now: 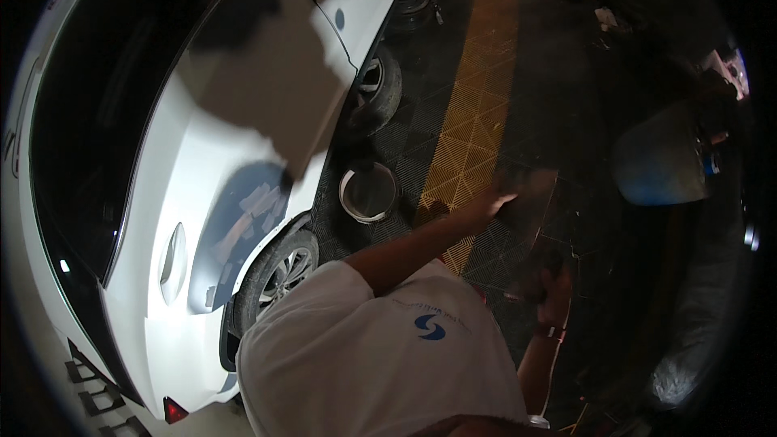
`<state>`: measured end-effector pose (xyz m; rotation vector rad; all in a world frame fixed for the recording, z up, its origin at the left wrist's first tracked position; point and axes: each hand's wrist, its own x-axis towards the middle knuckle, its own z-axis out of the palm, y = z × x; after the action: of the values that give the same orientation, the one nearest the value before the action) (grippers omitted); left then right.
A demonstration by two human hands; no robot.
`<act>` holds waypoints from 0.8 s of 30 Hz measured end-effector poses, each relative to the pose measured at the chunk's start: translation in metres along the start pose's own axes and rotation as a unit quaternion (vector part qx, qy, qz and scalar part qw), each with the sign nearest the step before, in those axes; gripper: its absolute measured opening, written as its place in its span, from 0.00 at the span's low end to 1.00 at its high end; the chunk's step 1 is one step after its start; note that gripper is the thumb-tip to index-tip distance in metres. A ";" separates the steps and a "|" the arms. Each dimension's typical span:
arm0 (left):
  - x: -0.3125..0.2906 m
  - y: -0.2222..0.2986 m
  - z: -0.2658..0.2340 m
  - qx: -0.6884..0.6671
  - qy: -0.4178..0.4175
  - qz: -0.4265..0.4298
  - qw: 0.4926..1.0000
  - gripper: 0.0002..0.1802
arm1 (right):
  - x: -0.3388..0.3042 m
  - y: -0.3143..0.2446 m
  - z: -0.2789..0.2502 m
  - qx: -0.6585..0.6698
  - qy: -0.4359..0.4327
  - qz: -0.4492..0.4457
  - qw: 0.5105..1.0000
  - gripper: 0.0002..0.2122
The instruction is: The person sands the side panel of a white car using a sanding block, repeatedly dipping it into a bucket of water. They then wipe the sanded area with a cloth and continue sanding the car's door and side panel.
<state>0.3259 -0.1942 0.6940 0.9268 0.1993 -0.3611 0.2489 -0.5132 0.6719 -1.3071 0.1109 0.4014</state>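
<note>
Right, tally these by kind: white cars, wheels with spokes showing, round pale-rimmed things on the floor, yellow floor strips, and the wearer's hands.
White car: 1
Wheels with spokes showing: 2 (nearer wheel, farther wheel)
Round pale-rimmed thing on the floor: 1
Yellow floor strip: 1
Hands: 2 (left hand, right hand)
Total: 7

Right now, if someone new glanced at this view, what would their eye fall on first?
Most likely the brightly lit white car filling the left side, with a grey patch on its body beside the wheel. Next might be the yellow strip running down the dark floor near the middle. The left hand and right hand sit right of centre, too dim to tell what either holds.
</note>
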 end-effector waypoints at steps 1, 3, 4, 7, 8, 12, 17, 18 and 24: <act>0.018 0.010 0.006 -0.047 0.042 0.004 0.998 0.34 | 0.011 -0.004 -0.003 0.020 0.041 0.008 0.999 0.25; 0.038 0.013 0.018 0.069 0.055 0.068 0.994 0.38 | 0.027 -0.010 -0.003 0.059 0.116 0.018 0.991 0.22; 0.051 0.007 0.025 0.108 0.058 0.099 0.987 0.40 | 0.030 -0.018 0.001 0.094 0.154 0.020 0.983 0.26; 0.096 -0.008 0.033 0.184 0.055 0.128 0.973 0.43 | 0.055 -0.005 -0.035 0.145 0.145 0.054 0.977 0.23; 0.110 -0.019 0.036 0.150 0.069 0.126 0.978 0.44 | 0.065 -0.021 -0.031 0.143 0.132 0.075 0.978 0.22; 0.147 -0.007 0.072 0.087 0.110 0.088 0.986 0.48 | 0.119 -0.023 -0.085 0.101 0.132 0.093 0.982 0.18; 0.176 -0.013 0.078 -0.028 0.190 0.208 0.959 0.41 | 0.192 -0.059 -0.142 -0.324 -0.004 -0.091 0.942 0.19; 0.176 -0.006 0.076 -0.017 0.212 0.186 0.959 0.38 | 0.214 -0.061 -0.158 -0.294 -0.013 -0.082 0.952 0.20; 0.161 0.037 0.027 -0.054 0.285 0.176 0.941 0.27 | 0.333 -0.120 -0.128 -0.001 0.010 0.059 0.998 0.24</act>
<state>0.4887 -0.2305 0.6863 0.9182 0.5679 0.2592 0.6174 -0.5843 0.6468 -1.3110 0.2055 0.4894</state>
